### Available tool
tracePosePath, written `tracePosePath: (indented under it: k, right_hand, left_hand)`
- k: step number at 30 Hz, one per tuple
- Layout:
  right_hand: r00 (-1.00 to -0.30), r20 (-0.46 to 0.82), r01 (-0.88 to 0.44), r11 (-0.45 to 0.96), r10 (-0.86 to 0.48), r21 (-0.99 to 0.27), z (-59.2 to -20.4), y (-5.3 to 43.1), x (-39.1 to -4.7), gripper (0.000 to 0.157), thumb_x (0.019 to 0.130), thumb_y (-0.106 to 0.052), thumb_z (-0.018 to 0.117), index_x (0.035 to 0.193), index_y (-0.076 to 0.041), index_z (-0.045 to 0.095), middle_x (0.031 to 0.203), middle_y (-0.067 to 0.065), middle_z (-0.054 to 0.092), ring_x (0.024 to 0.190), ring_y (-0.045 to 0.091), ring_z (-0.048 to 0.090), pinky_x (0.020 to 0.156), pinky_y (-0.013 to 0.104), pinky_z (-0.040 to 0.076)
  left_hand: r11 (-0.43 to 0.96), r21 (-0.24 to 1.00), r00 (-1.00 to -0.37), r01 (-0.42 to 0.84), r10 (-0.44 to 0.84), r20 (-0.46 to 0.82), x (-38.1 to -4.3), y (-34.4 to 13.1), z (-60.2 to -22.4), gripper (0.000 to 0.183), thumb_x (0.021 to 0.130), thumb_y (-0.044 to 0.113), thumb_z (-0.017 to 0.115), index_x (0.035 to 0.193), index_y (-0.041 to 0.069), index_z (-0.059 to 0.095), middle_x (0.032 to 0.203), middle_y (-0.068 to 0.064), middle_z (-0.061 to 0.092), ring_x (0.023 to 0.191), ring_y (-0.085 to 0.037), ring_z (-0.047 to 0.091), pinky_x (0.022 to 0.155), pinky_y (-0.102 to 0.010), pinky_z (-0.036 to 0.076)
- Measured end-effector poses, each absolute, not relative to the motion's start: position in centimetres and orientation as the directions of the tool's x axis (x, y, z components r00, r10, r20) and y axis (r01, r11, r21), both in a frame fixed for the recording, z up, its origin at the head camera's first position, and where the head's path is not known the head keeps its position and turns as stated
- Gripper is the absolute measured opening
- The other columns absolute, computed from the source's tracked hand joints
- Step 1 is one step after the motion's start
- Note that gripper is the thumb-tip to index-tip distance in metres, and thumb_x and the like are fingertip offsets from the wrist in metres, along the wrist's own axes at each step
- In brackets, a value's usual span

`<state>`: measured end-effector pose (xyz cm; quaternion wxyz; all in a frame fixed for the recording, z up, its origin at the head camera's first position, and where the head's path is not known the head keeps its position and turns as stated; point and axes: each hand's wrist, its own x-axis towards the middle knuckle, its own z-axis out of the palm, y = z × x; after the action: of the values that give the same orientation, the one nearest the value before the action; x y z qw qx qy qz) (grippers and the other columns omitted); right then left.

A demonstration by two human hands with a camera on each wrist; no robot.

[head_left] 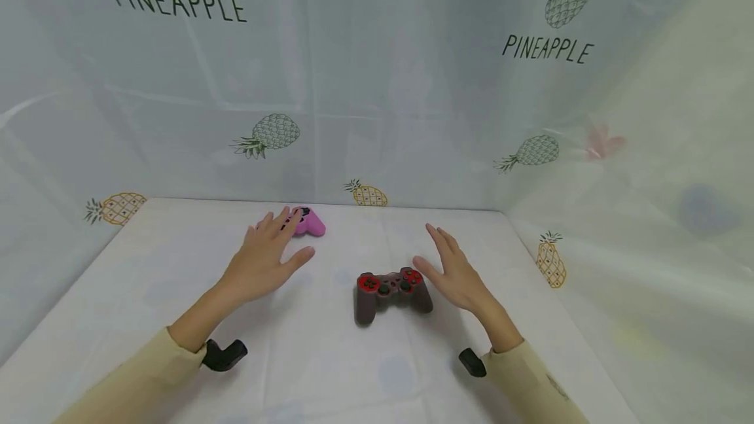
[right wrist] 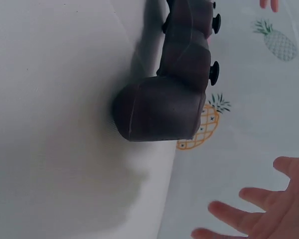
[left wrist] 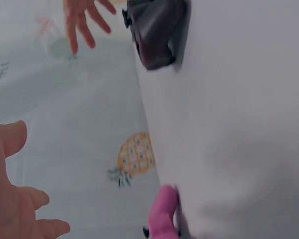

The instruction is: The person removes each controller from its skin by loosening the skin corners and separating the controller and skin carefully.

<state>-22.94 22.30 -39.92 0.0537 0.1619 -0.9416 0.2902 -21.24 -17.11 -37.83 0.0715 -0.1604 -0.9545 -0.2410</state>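
A dark game controller with red button pads lies on the white table, right of centre. Just to its right my right hand hovers, fingers extended, apart from it. In the right wrist view the dark controller shows from its side, with the spread fingers off to the right. My left hand is held above the table on the left, fingers spread, nothing in it. Behind its fingertips sits a pink game controller, partly hidden by them in the head view. The left wrist view shows the pink controller apart from that hand.
The table has a white cover and meets a hanging pineapple-print sheet at its back and sides. A black wrist device sits at the left cuff, another black device at the right cuff.
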Motion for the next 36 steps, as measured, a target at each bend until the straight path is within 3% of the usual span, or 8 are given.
tracePosePath:
  k: [5,8,10,14,17,23,29,36]
  right_hand:
    - [-0.948,0.137,-0.309,0.733,-0.287,-0.606,-40.1,22.3,-23.7,0.075,0.108,-0.057,0.052,0.169,-0.021,0.026,0.167,0.018,0.035,0.141,0.044,0.051,0.108,0.069,0.043]
    - [-0.953,0.103,-0.284,0.712,-0.286,-0.642,-40.2,22.3,-24.0,0.072,0.108,-0.056,0.051,0.168,-0.021,0.03,0.165,0.018,0.039,0.135,0.041,0.056,0.106,0.066,0.046]
    - [-0.954,0.082,-0.269,0.707,-0.287,-0.654,-40.3,22.3,-24.1,0.071,0.109,-0.056,0.049,0.168,-0.021,0.03,0.163,0.019,0.042,0.133,0.04,0.058,0.105,0.064,0.048]
    - [-0.959,0.031,-0.227,0.701,-0.281,-0.675,-40.6,22.2,-24.4,0.07,0.109,-0.056,0.049,0.167,-0.02,0.033,0.158,0.02,0.049,0.128,0.04,0.06,0.101,0.059,0.051]
    - [-0.96,-0.005,-0.2,0.698,-0.28,-0.687,-40.9,22.1,-24.5,0.068,0.109,-0.056,0.05,0.165,-0.019,0.037,0.153,0.017,0.055,0.12,0.035,0.064,0.095,0.051,0.055]
    - [-0.951,-0.066,-0.17,0.687,-0.303,-0.706,-41.4,22.1,-24.7,0.066,0.109,-0.052,0.054,0.162,-0.014,0.042,0.145,0.019,0.057,0.099,0.025,0.069,0.085,0.041,0.055]
    - [-0.947,-0.082,-0.168,0.698,-0.31,-0.696,-42.0,22.1,-24.9,0.062,0.11,-0.048,0.053,0.158,-0.01,0.046,0.141,0.019,0.06,0.094,0.022,0.068,0.084,0.043,0.056]
    - [-0.944,-0.125,-0.142,0.718,-0.305,-0.681,-42.2,21.7,-25.0,0.057,0.11,-0.047,0.053,0.154,-0.012,0.053,0.122,0.012,0.065,0.083,0.021,0.065,0.077,0.038,0.052]
  left_hand:
    - [0.767,0.543,-0.939,0.34,0.306,0.156,-21.9,-14.4,-38.8,0.088,0.104,0.07,0.047,0.171,0.019,0.02,0.176,-0.013,0.019,0.162,-0.041,0.017,0.119,-0.074,0.022]
    - [0.709,0.608,-0.928,0.357,0.345,0.143,-22.4,-13.0,-39.5,0.085,0.105,0.067,0.049,0.171,0.021,0.021,0.175,-0.014,0.024,0.16,-0.041,0.023,0.121,-0.071,0.024]
    - [0.678,0.649,-0.927,0.344,0.357,0.118,-22.6,-12.2,-40.0,0.084,0.105,0.066,0.05,0.171,0.023,0.023,0.174,-0.013,0.027,0.156,-0.041,0.034,0.119,-0.07,0.029]
    - [0.633,0.714,-0.931,0.299,0.358,0.072,-23.1,-10.7,-41.0,0.08,0.105,0.064,0.053,0.169,0.023,0.029,0.167,-0.013,0.038,0.133,-0.033,0.059,0.108,-0.062,0.046]
    - [0.621,0.738,-0.938,0.263,0.345,0.043,-23.5,-9.9,-41.5,0.077,0.105,0.062,0.055,0.167,0.022,0.033,0.15,-0.013,0.053,0.107,-0.023,0.068,0.093,-0.05,0.055]
    - [0.592,0.786,-0.94,0.18,0.338,-0.039,-24.0,-8.8,-42.0,0.072,0.106,0.055,0.058,0.164,0.018,0.038,0.115,-0.005,0.065,0.076,-0.015,0.069,0.07,-0.035,0.051]
    - [0.591,0.793,-0.929,0.151,0.358,-0.09,-24.1,-7.6,-42.3,0.071,0.106,0.056,0.057,0.161,0.014,0.043,0.106,-0.003,0.066,0.076,-0.016,0.068,0.07,-0.034,0.05]
    - [0.617,0.781,-0.916,0.095,0.362,-0.175,-23.8,-7.1,-42.8,0.065,0.106,0.055,0.056,0.158,0.015,0.048,0.09,-0.005,0.068,0.072,-0.02,0.07,0.07,-0.034,0.049]
